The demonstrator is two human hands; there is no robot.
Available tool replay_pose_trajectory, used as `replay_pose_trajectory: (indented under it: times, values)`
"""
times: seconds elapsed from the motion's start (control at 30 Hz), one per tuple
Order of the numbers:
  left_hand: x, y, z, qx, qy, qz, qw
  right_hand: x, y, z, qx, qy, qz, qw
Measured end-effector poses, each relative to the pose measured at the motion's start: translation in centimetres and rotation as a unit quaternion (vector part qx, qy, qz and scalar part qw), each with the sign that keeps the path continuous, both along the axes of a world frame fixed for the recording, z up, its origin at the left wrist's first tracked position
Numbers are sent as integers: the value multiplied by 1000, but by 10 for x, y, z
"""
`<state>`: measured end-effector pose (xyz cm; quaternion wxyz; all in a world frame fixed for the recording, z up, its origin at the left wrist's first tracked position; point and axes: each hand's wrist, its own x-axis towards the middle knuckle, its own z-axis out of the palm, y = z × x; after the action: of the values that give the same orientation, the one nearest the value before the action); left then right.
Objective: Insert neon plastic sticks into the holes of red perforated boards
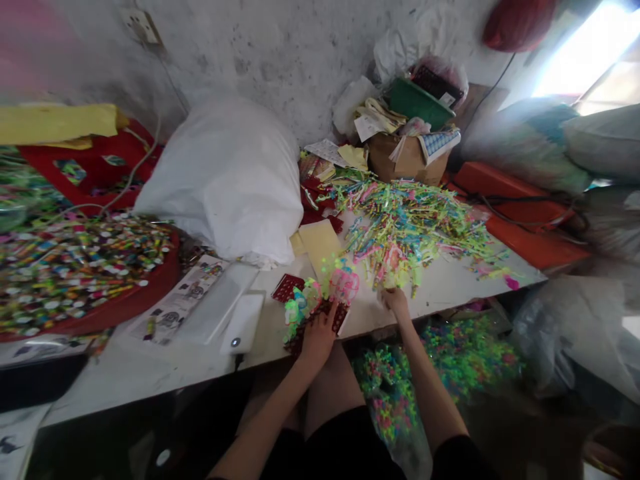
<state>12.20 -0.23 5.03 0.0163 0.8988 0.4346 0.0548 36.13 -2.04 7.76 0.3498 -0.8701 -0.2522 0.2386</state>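
Blur smears the neon pile, so the shapes of its small pieces are hard to make out, and my fingertips are hidden among them. My left hand is closed on the red board at the table edge; my right hand curls into the pile's near edge, and whether it grips anything I cannot tell

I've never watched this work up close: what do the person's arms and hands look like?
Both forearms are bare, without sleeves; the left hand and right hand wear no gloves, and no watch or bracelet shows. Black cloth begins near the right elbow; rings are too blurred to tell.
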Motion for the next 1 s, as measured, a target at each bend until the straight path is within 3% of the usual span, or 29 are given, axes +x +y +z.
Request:
replay_pose_trajectory:
  times: [0.1,0.2,0.27,0.43,0.67,0.83,1.0]
  values:
    - [-3,1,-1,-5,-21,-13,1000,-11,-14,3,79,145,51,985]
    - [-5,-2,-6,3,-39,-18,999,-36,-25,4,204,350,79,911]
    - [-5,-5,-11,13,-48,-16,999,-56,-28,2,247,395,88,881]
    - [-6,-11,-15,19,-59,1,998,-88,-24,-12,286,300,123,902]
    - [-7,-9,-16,10,-62,-2,998,-95,-27,-31,215,136,196,947]
    - [-7,-11,-17,11,-83,5,996,-94,-22,-14,112,-2,259,959]
    - [-8,-16,-12,0,-110,-12,994,-100,-9,11,-23,-91,280,955]
